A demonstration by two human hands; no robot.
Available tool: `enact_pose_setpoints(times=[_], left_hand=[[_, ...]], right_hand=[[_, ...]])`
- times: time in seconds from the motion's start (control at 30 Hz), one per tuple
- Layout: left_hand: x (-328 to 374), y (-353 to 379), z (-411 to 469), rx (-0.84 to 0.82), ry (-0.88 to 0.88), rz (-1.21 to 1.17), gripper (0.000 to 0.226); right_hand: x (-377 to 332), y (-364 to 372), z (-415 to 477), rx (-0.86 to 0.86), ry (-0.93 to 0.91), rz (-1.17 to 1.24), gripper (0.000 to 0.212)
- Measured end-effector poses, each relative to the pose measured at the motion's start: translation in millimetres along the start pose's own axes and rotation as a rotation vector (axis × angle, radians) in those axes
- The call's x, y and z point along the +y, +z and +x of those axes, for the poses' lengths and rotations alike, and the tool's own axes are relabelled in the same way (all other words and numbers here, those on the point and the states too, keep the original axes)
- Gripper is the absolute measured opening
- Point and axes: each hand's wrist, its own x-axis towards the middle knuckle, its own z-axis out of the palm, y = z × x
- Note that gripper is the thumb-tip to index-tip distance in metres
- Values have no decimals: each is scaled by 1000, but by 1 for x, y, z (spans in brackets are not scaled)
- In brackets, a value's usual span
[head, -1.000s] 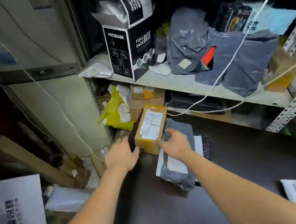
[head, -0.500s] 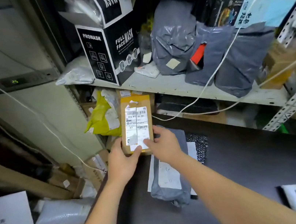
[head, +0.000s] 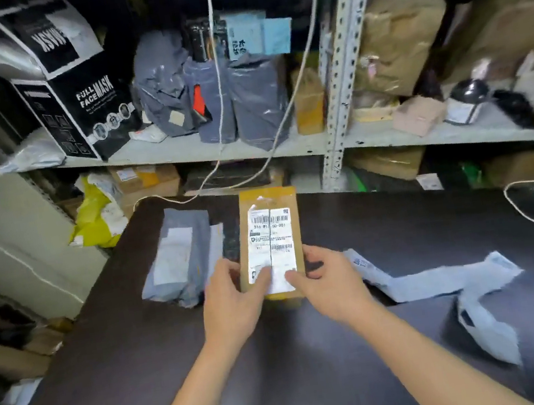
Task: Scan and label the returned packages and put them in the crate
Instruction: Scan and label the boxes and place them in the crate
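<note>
I hold a small brown cardboard package (head: 268, 209) with a white barcode label facing me, above the dark table (head: 146, 376). My left hand (head: 235, 300) grips its lower left edge, thumb on the label. My right hand (head: 326, 283) grips its lower right edge, thumb also on the label. A grey poly-mailer package (head: 180, 257) with a white label lies on the table just left of my hands. No crate or scanner shows in this view.
White label backing strips (head: 436, 281) and a white bag (head: 489, 328) lie on the table at right. Behind stands a metal shelf (head: 181, 151) with a black mask box (head: 79, 95), grey mailers (head: 257, 99) and brown parcels (head: 396, 33). A yellow bag (head: 94, 217) sits under the shelf at left.
Both hands lifted the brown package off the grey mailer, turned its label toward me and carried it rightward over the table; the view swung right.
</note>
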Motion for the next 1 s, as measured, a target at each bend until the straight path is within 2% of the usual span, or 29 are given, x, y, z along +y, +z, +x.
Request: enact_pose_setpoints(times=[0.13, 0.27, 0.43, 0.57, 0.63, 0.7, 0.77, 0.8, 0.9, 1.0], left_hand=[[10, 78, -83, -32, -108, 44, 34], [11, 134, -141, -151, -145, 55, 32], [5, 173, -175, -250, -148, 145, 39], [3, 190, -182, -272, -140, 214, 55], [5, 195, -181, -282, -149, 237, 60], [6, 199, -178, -289, -167, 257, 61], [5, 203, -177, -282, -184, 260, 62], [5, 204, -177, -283, -193, 260, 63], [4, 207, -175, -292, -215, 246, 65], [6, 209, -173, -309, -209, 257, 61]], right_hand=[[70, -62, -68, -18, 116, -13, 40], [121, -104, -114, -10, 191, -57, 39], [165, -121, -144, 0, 286, -21, 40], [180, -132, -153, -32, 253, -38, 39], [186, -146, -156, 55, 243, -81, 35], [195, -168, -159, 316, 292, -227, 33], [209, -192, -166, 569, 370, -468, 38], [217, -204, -170, 628, 446, -584, 47], [235, -228, -178, 600, 766, -714, 70], [253, -240, -183, 441, 911, -737, 60]])
